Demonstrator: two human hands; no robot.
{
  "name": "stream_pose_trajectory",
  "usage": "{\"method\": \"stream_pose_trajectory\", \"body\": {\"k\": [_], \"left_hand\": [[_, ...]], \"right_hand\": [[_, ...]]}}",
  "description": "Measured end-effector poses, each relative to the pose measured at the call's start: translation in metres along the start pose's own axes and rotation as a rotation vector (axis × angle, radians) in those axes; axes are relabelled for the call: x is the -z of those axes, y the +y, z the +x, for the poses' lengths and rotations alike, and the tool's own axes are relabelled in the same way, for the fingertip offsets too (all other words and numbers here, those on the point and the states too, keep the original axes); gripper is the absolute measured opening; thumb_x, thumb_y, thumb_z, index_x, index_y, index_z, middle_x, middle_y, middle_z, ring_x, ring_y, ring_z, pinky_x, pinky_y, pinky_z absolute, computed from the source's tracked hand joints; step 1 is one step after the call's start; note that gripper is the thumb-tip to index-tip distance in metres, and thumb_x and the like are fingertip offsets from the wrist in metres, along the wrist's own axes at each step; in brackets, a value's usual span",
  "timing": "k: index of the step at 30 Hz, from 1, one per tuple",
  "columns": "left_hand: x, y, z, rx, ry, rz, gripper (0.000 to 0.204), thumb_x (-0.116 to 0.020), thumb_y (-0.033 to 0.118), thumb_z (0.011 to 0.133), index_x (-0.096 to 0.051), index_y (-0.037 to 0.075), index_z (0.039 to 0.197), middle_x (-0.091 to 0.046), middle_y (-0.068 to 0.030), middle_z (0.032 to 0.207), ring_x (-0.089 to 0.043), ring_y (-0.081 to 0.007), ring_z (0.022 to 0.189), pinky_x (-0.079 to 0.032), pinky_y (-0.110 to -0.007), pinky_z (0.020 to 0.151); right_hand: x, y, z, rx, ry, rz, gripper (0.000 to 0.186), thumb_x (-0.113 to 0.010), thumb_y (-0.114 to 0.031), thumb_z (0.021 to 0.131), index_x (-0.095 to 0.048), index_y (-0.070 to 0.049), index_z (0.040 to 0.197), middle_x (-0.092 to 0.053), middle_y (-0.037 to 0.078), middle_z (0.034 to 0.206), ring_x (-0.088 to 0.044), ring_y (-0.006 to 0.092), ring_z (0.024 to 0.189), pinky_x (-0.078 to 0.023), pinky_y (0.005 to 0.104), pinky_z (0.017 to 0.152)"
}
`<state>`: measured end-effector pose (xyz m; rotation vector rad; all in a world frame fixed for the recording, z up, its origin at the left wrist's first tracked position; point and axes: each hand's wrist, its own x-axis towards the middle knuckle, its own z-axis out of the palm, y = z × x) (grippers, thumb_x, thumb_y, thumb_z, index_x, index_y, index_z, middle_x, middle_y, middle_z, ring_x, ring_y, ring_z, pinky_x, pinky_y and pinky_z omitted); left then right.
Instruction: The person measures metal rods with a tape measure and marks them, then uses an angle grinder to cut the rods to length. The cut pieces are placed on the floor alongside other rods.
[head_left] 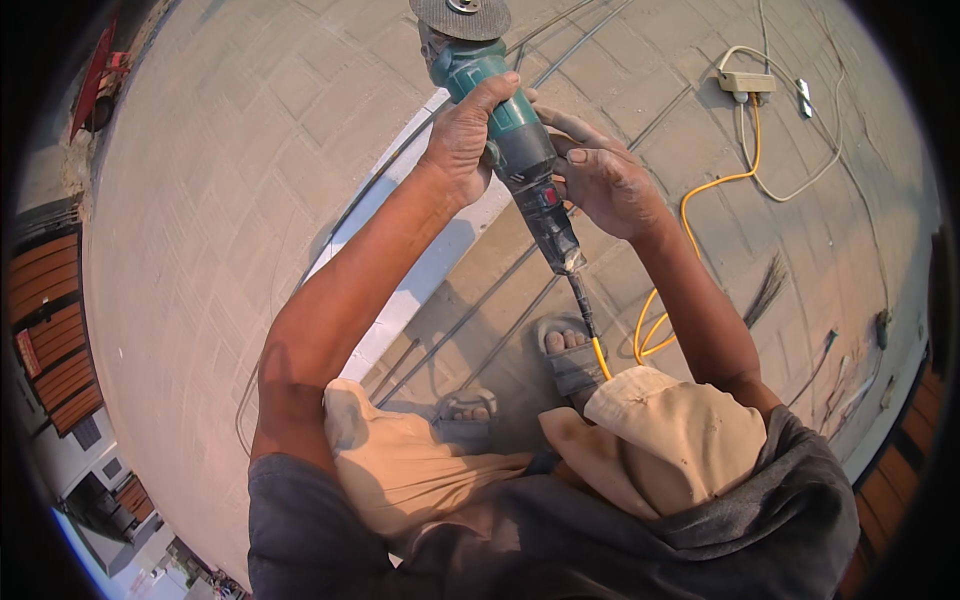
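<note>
- Gripping, head view: left hand (462,135) closed around the green body of the angle grinder (505,130), disc (460,17) pointed away from the body for clearance.
- Supporting: right hand (605,180) at the dark rear handle, fingers loosely curled against it, steadying.
- Trailing: orange cable (700,200) to a socket strip (745,83) on the paved floor (230,200).
- Lying below: white bar (420,280), thin rods (480,310), well clear of the disc.

Teal-and-black angle grinder (510,140) with grey disc (460,17), orange cable (700,190), beige paved floor (230,200).

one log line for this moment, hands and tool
left hand: grips angle grinder body | right hand: on its rear handle | disc: off ground | cord: orange
</note>
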<state>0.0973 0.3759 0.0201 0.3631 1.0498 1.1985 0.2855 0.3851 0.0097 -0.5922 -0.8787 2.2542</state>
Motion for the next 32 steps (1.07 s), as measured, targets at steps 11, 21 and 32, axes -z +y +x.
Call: {"method": "stream_pose_trajectory", "body": {"k": [11,21,32], "left_hand": [[0.011,-0.026,-0.007,0.043,0.173,0.126,0.045,-0.077,0.038,0.083,-0.062,0.001,0.106,-0.069,-0.0128,0.095,-0.069,-0.0204,0.082,-0.06,-0.036,0.071],[0.02,-0.027,-0.018,0.082,0.257,0.074,0.048,-0.078,0.038,0.082,-0.062,0.0,0.107,-0.067,-0.0133,0.094,-0.069,-0.0227,0.081,-0.061,-0.039,0.072],[0.032,-0.023,-0.015,0.031,0.308,0.065,0.048,-0.078,0.037,0.082,-0.061,0.0,0.109,-0.068,-0.0125,0.094,-0.069,-0.0219,0.081,-0.061,-0.039,0.073]], "right_hand": [[0.034,0.051,-0.016,-0.269,-0.217,0.123,0.055,-0.065,-0.022,0.089,-0.051,0.006,0.135,-0.063,0.018,0.124,-0.062,0.0292,0.117,-0.045,0.0419,0.106],[0.024,0.064,-0.021,-0.33,-0.198,0.219,0.048,-0.064,-0.019,0.093,-0.053,0.004,0.134,-0.065,0.017,0.123,-0.063,0.0259,0.116,-0.048,0.0392,0.102],[0.014,0.073,-0.009,-0.363,-0.143,0.237,0.044,-0.061,-0.019,0.092,-0.057,0.004,0.129,-0.068,0.018,0.115,-0.066,0.0218,0.101,-0.052,0.0368,0.09]]}}
